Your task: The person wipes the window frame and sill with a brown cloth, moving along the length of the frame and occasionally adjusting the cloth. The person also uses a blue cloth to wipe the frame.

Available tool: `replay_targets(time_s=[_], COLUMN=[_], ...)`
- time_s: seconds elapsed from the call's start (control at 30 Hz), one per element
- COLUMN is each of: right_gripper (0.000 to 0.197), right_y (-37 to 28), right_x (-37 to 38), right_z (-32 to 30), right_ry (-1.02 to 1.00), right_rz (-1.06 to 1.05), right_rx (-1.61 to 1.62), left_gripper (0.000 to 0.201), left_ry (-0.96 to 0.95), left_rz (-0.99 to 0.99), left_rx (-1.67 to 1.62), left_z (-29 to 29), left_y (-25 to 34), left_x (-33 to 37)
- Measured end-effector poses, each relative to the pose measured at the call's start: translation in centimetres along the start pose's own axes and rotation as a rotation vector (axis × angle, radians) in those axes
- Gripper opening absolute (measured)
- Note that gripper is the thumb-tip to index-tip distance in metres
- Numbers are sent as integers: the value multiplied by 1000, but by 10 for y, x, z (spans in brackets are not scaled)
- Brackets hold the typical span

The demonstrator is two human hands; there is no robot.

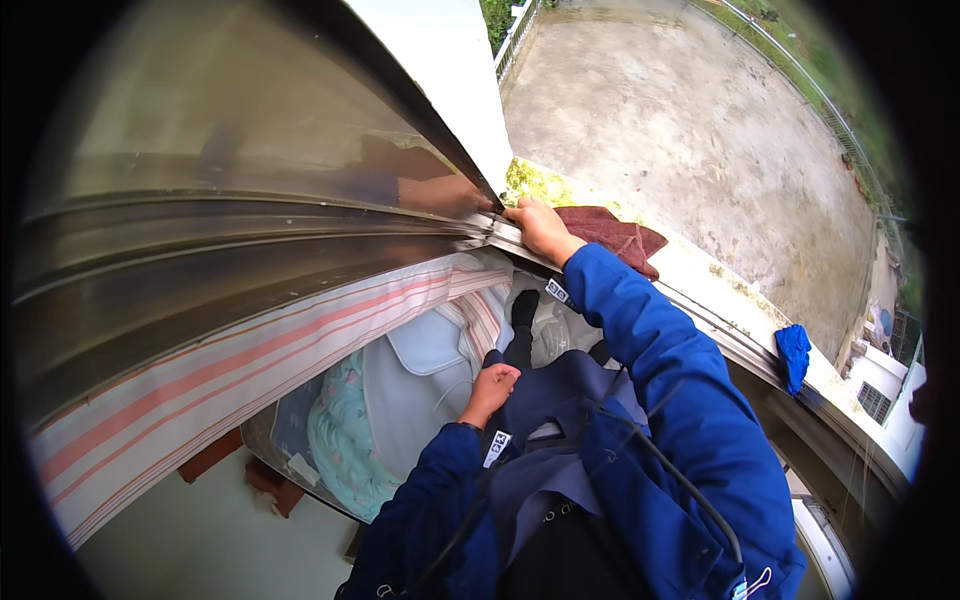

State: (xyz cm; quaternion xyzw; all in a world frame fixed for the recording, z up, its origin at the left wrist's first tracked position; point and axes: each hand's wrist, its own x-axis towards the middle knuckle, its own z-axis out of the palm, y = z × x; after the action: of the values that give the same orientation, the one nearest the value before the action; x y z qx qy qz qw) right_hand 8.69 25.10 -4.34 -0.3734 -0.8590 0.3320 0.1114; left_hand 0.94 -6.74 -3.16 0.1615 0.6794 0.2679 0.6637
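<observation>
My right hand (542,232) reaches out to the corner of the window frame (490,228), its fingers closed at the frame's edge. A maroon cloth (618,238) spreads out from beside and under this hand over the outer sill; the part in the fingers is hidden. My left hand (490,393) is closed in a loose fist against my dark trouser leg, and nothing shows in it. Up to the left runs a dark, shiny window pane (250,110), which mirrors the right hand and the cloth.
A blue cloth (793,357) lies further right on the sill. Below the window hangs a striped curtain (250,365). Under me are pale blue bedding (405,400) and a mint-coloured blanket (345,430). Outside, far below, stretches a concrete yard (690,140) with a railing.
</observation>
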Motion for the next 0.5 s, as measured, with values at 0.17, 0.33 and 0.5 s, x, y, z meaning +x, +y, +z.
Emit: replay_targets(time_s=[0.17, 0.33, 0.5], right_gripper=[26, 28, 34], right_y=[-10, -9, -7], right_x=[-1, 0, -21], right_z=[11, 8, 2], right_ry=[115, 59, 72], right_rz=[21, -151, -171], right_rx=[-12, -341, -424], left_gripper=[13, 13, 12], left_ry=[18, -4, -9], left_rz=[-8, -39, -5], left_rx=[-24, 53, 29], left_z=[-7, 1, 7], left_y=[1, 6, 8], left_x=[-3, 1, -2])
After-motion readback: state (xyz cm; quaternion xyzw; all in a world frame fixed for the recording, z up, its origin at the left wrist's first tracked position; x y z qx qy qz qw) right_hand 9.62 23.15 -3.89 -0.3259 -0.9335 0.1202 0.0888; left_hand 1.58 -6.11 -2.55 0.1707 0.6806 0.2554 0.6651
